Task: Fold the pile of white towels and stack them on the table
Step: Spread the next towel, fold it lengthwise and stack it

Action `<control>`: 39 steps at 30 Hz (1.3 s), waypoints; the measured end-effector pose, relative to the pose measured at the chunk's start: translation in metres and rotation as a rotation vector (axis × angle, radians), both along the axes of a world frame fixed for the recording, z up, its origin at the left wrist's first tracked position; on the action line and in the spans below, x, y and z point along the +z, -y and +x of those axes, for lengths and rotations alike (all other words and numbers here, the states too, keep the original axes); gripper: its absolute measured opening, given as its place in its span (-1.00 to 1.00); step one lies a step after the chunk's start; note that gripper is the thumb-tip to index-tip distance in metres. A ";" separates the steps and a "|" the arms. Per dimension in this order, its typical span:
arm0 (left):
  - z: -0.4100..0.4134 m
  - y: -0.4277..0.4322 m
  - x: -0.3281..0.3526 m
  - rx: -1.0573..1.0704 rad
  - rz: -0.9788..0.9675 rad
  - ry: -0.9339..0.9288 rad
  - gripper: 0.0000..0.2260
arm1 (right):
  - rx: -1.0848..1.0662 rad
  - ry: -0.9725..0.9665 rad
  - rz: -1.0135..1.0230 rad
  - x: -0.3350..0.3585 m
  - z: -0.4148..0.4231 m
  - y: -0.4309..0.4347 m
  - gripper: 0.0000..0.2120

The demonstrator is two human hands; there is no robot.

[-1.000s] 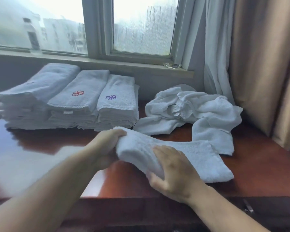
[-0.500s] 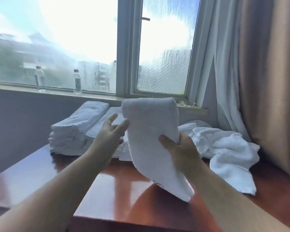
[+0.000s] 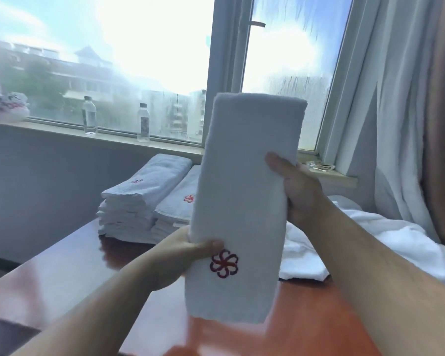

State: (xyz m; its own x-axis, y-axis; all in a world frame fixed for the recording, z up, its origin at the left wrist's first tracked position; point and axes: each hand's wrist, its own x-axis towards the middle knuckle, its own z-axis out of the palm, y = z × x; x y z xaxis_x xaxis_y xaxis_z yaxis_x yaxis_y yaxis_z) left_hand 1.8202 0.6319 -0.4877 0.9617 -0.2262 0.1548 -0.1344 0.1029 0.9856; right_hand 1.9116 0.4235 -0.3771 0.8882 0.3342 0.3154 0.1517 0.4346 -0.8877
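I hold a folded white towel (image 3: pixel 242 201) upright above the table, a red flower emblem near its lower end. My left hand (image 3: pixel 180 255) pinches its lower left edge, thumb on the front. My right hand (image 3: pixel 298 191) grips its right edge higher up, thumb across the front. Behind the towel stand stacks of folded white towels (image 3: pixel 139 201) on the wooden table (image 3: pixel 62 273). A heap of unfolded white towels (image 3: pixel 370 242) lies at the right, partly hidden by my right arm.
Two clear water bottles (image 3: pixel 89 115) (image 3: pixel 143 123) stand on the window sill (image 3: pixel 49 129), with a white bundle (image 3: pixel 7 106) at its far left and a glass ashtray (image 3: pixel 320 166) at its right end. Curtains (image 3: pixel 409 111) hang at the right.
The towel went from lying on the table to being held upright in the air. My left hand, open beside it half a second ago, now pinches its lower edge. The view tilted upward.
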 end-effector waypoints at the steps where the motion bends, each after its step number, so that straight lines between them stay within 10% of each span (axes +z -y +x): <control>1: 0.004 -0.001 -0.003 0.026 -0.011 -0.005 -0.62 | 0.004 -0.003 -0.008 -0.002 0.009 -0.005 -0.62; 23: 0.168 -0.138 0.044 0.452 0.035 -0.142 -0.65 | 0.117 -0.121 -0.090 -0.013 0.255 -0.167 -0.64; 29: 0.221 -0.142 0.013 0.733 0.802 -0.231 -0.56 | -0.065 -0.299 -0.417 -0.090 0.314 -0.180 -0.62; 39: 0.229 -0.133 0.016 0.778 0.949 -0.130 -0.42 | -0.248 -0.200 -0.385 -0.103 0.333 -0.183 -0.77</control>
